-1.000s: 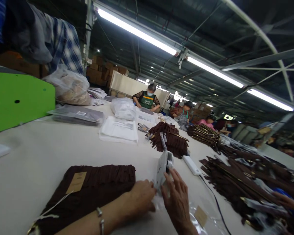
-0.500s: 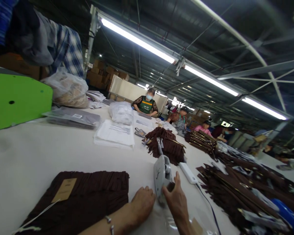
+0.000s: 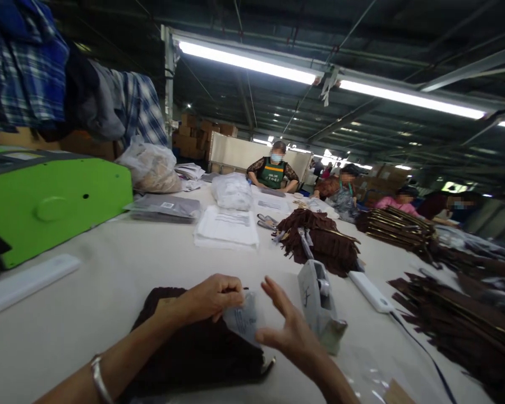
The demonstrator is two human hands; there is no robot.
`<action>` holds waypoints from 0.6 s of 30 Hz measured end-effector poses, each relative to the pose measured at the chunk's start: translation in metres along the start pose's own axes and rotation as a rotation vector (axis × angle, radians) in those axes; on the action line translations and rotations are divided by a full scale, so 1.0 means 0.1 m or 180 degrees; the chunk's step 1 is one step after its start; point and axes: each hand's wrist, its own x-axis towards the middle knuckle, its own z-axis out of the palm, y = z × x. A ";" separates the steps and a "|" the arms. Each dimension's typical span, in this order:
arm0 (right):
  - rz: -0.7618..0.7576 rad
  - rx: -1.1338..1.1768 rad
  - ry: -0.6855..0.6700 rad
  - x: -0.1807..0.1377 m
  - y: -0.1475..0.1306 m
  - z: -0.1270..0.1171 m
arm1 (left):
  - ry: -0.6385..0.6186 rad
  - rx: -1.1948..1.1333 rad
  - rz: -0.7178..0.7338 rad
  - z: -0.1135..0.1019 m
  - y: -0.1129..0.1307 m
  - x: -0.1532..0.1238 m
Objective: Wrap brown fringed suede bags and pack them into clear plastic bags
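A dark brown fringed fabric piece (image 3: 202,353) lies on the table in front of me, with a small metal-looking end at its right corner. Above it, my left hand (image 3: 216,296) is closed on a clear plastic packet (image 3: 244,320) with dark print; the hand hides part of its edge. My right hand (image 3: 288,328) is just right of the packet, fingers spread and thumb apart, seemingly holding nothing. Behind that hand stands a grey tape dispenser (image 3: 315,292), with a strip of tape at its front.
A green machine (image 3: 59,196) stands at left, a white bar (image 3: 33,283) before it. White printed sheets (image 3: 225,227), scissors (image 3: 267,221) and a brown fringed pile (image 3: 320,238) lie farther back. A corded white device (image 3: 370,292) is at right. A co-worker (image 3: 273,171) sits opposite.
My left hand has moved from the tabletop to the packet over the brown piece. My right hand has come away from the tape dispenser. The view has turned left.
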 end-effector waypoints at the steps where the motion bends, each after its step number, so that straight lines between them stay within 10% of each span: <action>1: 0.0041 0.0402 -0.0277 0.07 -0.05 0.13 | 0.0030 -0.0109 -0.0038 -0.04 -0.03 -0.05; 7: 0.0545 0.0847 -0.0545 0.39 -0.06 0.57 | 0.0399 -0.0430 -0.0211 -0.35 -0.32 -0.28; 13: -0.1489 -0.1231 0.0536 0.61 0.02 0.50 | 0.0631 -0.0118 0.0017 -0.69 -0.51 -0.43; 18: -0.2329 -0.2151 -0.0086 0.53 0.25 0.61 | 0.0500 0.0534 0.0361 -0.67 -0.80 -0.59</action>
